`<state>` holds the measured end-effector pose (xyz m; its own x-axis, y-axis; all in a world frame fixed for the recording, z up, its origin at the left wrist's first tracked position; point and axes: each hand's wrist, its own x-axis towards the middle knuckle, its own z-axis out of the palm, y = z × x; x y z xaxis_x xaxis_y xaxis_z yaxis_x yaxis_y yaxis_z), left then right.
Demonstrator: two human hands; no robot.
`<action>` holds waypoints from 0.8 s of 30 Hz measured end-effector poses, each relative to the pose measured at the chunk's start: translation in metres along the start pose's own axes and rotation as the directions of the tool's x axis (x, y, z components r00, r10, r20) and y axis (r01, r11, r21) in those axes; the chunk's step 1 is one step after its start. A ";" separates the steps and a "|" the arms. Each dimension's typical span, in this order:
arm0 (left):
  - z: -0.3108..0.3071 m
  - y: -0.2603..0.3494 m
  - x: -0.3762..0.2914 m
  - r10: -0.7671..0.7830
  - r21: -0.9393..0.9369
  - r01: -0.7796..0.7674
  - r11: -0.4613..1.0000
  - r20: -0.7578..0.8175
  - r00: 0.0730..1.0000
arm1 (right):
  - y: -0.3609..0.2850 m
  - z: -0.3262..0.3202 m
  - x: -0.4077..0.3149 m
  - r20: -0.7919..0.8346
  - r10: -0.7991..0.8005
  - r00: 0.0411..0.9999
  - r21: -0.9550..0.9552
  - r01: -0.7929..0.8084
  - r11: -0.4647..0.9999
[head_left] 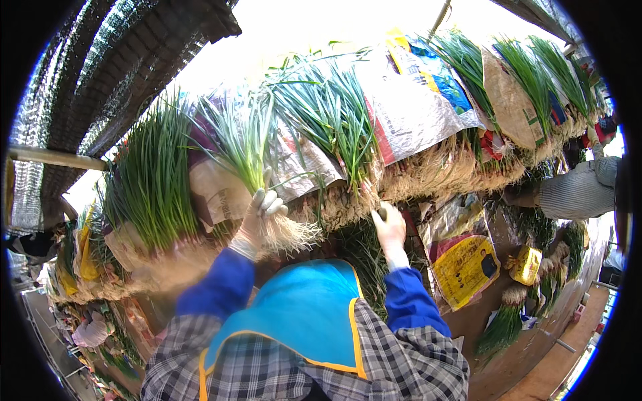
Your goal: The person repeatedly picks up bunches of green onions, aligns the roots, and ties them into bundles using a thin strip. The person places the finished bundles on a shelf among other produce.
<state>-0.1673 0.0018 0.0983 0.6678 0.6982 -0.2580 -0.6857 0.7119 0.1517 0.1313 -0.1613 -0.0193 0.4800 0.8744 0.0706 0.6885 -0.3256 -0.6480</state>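
Note:
My left hand [259, 213], in a pale glove, is closed around a bunch of spring onions [248, 145]. Their green leaves point up and away from me, while a fringe of pale roots [288, 233] hangs below my fingers. My right hand [391, 228] is at the roots [370, 195] of a second pile of spring onions [331, 110]. Its fingertips meet those roots, but whether they grip any is not clear. This pile lies on a long raised heap, partly over a white woven sack [306, 160].
More spring onions [155, 170] lie left along the heap. A printed white sack [411, 105] covers part to the right. A yellow-printed sack [464, 268] hangs below. Tied bunches [504, 321] lie on the floor [471, 341]. At right is another person's striped sleeve [577, 190].

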 end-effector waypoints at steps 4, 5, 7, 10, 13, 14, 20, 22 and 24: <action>0.002 -0.001 0.004 -0.066 0.012 0.065 0.998 0.041 0.997 | -0.068 0.043 0.100 0.062 0.130 0.990 -0.143 -0.120 0.982; 0.001 -0.001 0.002 -0.053 0.029 0.052 0.998 0.058 0.997 | -0.072 0.039 0.120 0.160 0.160 0.974 -0.036 -0.157 0.987; -0.001 0.002 -0.005 -0.014 0.073 0.010 0.997 0.048 0.999 | -0.076 0.021 0.145 0.348 0.250 0.903 0.420 -0.389 0.820; -0.007 0.005 -0.018 0.054 0.133 -0.052 0.990 -0.010 0.998 | -0.071 -0.024 0.149 0.414 0.161 0.896 0.876 -0.440 0.196; -0.011 0.003 -0.021 0.038 0.192 -0.026 0.981 -0.063 0.997 | -0.075 -0.069 0.133 0.324 0.131 0.937 0.938 -0.336 0.085; -0.012 0.000 -0.020 0.041 0.196 -0.025 0.980 -0.078 0.996 | -0.076 -0.085 0.131 0.271 0.096 0.958 0.963 -0.270 -0.022; -0.012 -0.015 -0.012 0.011 0.160 0.006 0.987 -0.104 0.994 | -0.072 -0.128 0.128 0.031 -0.109 0.994 0.974 -0.055 -0.220; -0.013 -0.017 -0.009 0.014 0.192 0.006 0.981 -0.105 0.994 | -0.060 -0.110 0.128 0.212 0.071 0.975 0.974 -0.216 0.065; -0.014 -0.021 -0.005 -0.001 0.279 0.067 0.958 -0.229 0.973 | -0.043 -0.080 0.124 0.303 0.208 0.930 0.911 -0.347 0.225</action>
<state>-0.1598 -0.0177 0.0829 0.5847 0.6613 -0.4699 -0.5312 0.7499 0.3943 0.2047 -0.0671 0.0779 0.4255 0.8542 -0.2988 -0.5063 -0.0490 -0.8609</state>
